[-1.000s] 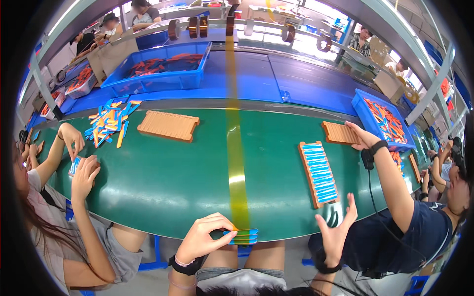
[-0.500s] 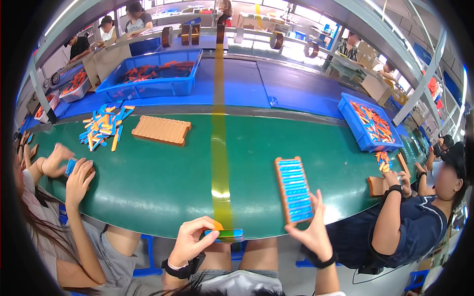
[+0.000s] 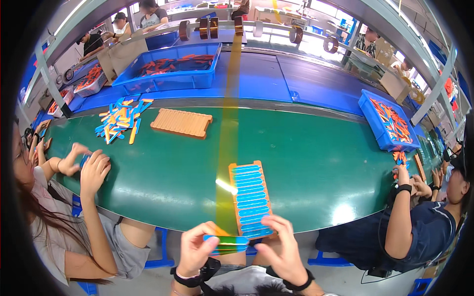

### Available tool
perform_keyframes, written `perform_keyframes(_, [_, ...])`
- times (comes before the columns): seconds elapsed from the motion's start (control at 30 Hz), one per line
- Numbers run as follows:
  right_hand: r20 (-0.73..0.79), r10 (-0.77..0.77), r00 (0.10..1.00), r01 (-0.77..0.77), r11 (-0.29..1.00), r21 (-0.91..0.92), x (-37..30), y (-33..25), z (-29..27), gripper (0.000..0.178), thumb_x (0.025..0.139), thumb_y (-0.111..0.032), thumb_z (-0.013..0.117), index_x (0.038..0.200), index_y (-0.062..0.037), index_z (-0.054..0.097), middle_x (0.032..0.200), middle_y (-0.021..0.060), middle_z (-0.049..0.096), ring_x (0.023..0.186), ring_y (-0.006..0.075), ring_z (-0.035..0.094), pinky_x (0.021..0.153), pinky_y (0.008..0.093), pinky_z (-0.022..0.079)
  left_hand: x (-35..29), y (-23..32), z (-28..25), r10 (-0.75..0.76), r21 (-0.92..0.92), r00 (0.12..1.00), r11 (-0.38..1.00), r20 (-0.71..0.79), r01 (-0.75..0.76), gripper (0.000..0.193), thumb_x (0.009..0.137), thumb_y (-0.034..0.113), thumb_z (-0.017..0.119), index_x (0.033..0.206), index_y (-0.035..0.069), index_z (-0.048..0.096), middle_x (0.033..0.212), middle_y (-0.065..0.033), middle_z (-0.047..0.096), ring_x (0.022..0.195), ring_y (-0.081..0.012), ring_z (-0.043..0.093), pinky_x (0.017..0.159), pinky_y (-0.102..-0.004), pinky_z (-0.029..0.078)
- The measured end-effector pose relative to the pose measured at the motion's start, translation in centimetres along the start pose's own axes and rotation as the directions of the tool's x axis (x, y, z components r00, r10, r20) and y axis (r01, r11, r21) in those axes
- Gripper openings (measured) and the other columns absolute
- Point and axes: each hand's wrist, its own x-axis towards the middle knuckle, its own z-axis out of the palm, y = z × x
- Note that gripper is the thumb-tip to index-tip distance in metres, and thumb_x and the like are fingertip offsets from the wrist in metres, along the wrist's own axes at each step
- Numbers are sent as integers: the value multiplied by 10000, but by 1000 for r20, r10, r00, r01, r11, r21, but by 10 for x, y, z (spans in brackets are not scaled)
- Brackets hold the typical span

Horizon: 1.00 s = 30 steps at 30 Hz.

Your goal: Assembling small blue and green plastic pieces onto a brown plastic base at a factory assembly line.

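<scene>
Strips [image 3: 231, 241] of blue are pinched, stacked together, between thumb and fingers of the left hand [image 3: 195, 250] at the near edge of a green table [image 3: 306, 163]. Just right, the right hand [image 3: 280, 249] curves with thumb and fingertips spread wide, at the near right corner of a brown tray [image 3: 251, 201] lined with blue pieces; whether it touches cannot be told. Translucent yellow tape [image 3: 230, 133] runs from a roll [image 3: 239, 25] on the far side to the held strips. Farther left lie a ridged tan tray [image 3: 181, 123] and a blue-and-orange pile [image 3: 118, 122]; far right, a blue bin [image 3: 402, 146] holds orange pieces. Co-workers sit left [image 3: 47, 241] and right [image 3: 400, 232].
</scene>
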Motion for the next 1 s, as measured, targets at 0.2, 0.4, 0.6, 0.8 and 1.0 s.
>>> perform_keyframes(0.2, [18, 237, 971, -200, 774, 601, -3, 2, -5, 104, 844, -13, 509, 927, 43, 539, 909, 31, 554, 816, 63, 495, 725, 210, 406, -2, -6, 32, -59, 428, 983, 903, 176, -22, 131, 777, 37, 594, 871, -48, 561, 879, -112, 576, 751, -141, 558, 645, -240, 447])
perform_keyframes(0.4, [-68, 294, 953, -158, 679, 717, -15, 9, -26, 83, 835, -15, 502, 872, 50, 540, 897, 55, 571, 815, 76, 503, 743, 211, 397, 3, -3, 12, 81, 762, 983, 623, 165, -180, 436, 725, 98, 612, 1118, -15, 461, 1120, -121, 510, 934, -248, 469, 755, -312, 416])
perform_keyframes(0.6, [-126, 336, 933, -177, 738, 651, -16, -16, -38, 169, 767, -111, 575, 772, 40, 502, 809, 104, 580, 740, 95, 509, 683, 229, 392, -4, -9, 13, -86, 877, 974, 456, 210, -149, 941, 579, 100, 755, 1316, -24, 184, 1318, -137, 349, 1079, -294, 347, 915, -358, 323])
perform_keyframes(0.8, [-55, 407, 912, -285, 723, 629, -5, -20, -44, 137, 788, -75, 557, 819, 49, 509, 764, 98, 587, 665, 78, 520, 617, 198, 399, 0, -19, 13, -27, 902, 970, 373, 242, -215, 926, 626, 192, 752, 1300, -83, 181, 1285, -149, 381, 1043, -282, 380, 845, -372, 342])
perform_keyframes(1.0, [58, 486, 872, -424, 690, 587, 4, -5, -29, 126, 831, -2, 528, 939, 2, 463, 750, 35, 592, 641, 8, 480, 534, 144, 359, 17, -23, 21, -16, 920, 957, 281, 289, -273, 909, 606, 124, 738, 1283, -115, 180, 1286, -167, 382, 989, -293, 423, 813, -360, 357])
